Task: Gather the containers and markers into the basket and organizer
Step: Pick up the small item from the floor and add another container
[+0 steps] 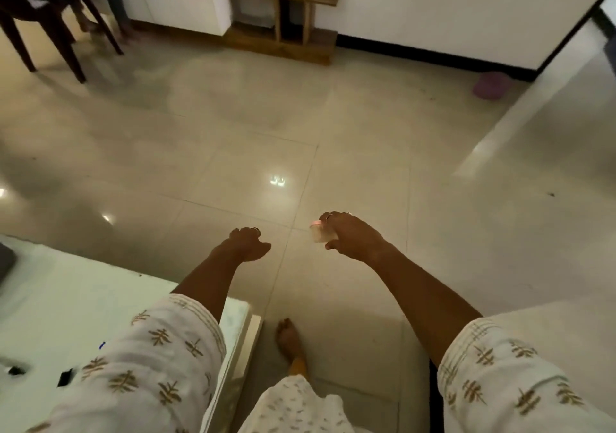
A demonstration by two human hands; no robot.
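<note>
My right hand (pixel 353 236) is stretched out over the tiled floor and grips a small clear container (pixel 319 233) with a pink lid, which sticks out to the left of my fingers. To its left, my left hand (pixel 245 244) hangs in the air with its fingers curled and nothing visible in it. No basket, organizer or marker can be made out for certain; a few small dark bits (pixel 65 376) lie on the white table at the lower left.
A white table (pixel 60 299) fills the lower left, its corner by my bare foot (pixel 289 339). At the back stand a dark chair (pixel 50 16), a white cabinet (pixel 180 2) and a wooden shelf (pixel 283 32). A purple object (pixel 491 85) lies near the wall.
</note>
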